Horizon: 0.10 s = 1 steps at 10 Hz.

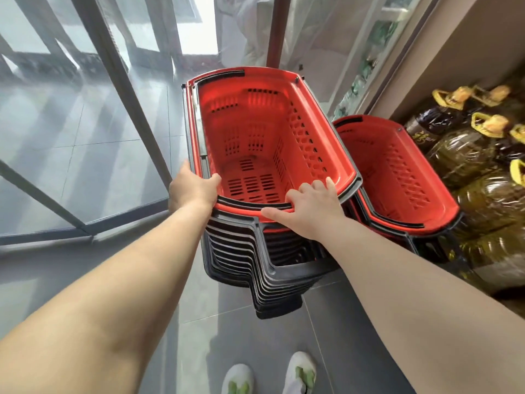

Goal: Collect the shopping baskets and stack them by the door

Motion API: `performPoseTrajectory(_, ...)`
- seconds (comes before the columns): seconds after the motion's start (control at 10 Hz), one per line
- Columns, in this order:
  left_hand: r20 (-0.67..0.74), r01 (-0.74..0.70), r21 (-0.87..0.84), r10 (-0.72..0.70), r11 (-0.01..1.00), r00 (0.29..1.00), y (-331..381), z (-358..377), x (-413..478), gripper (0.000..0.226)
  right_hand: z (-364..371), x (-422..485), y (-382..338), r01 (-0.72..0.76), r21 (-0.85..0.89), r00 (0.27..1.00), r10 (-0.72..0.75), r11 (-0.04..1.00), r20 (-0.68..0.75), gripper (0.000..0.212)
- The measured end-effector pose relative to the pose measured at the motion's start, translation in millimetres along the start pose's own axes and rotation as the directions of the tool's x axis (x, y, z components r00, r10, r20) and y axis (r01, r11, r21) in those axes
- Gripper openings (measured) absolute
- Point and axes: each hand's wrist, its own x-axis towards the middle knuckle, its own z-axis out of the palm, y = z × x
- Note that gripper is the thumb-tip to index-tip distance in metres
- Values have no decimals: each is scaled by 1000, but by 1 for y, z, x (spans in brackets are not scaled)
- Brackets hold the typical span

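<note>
A tall stack of red shopping baskets [318, 143] with black bases stands on the grey floor beside a glass door. My left hand [193, 191] grips the near left corner of the top basket's rim, thumb over the edge. On the near right of the same rim my right hand [312, 209] rests with fingers curled over it. A second, lower stack of red baskets [397, 177] stands just to the right, touching the tall one.
A glass door [71, 123] with grey metal frame runs along the left. Large bottles of cooking oil [466, 155] with yellow caps are packed at the right. A dark red post [274, 29] rises behind the stack. My white shoes [270, 376] stand on the tiled floor.
</note>
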Motion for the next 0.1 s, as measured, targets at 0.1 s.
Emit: performPoseTrajectory(0.1,27,-186,198,185,962,982,12,-11,-26,83,-10,-20,-1,-88,177,995,93,980,-22,75)
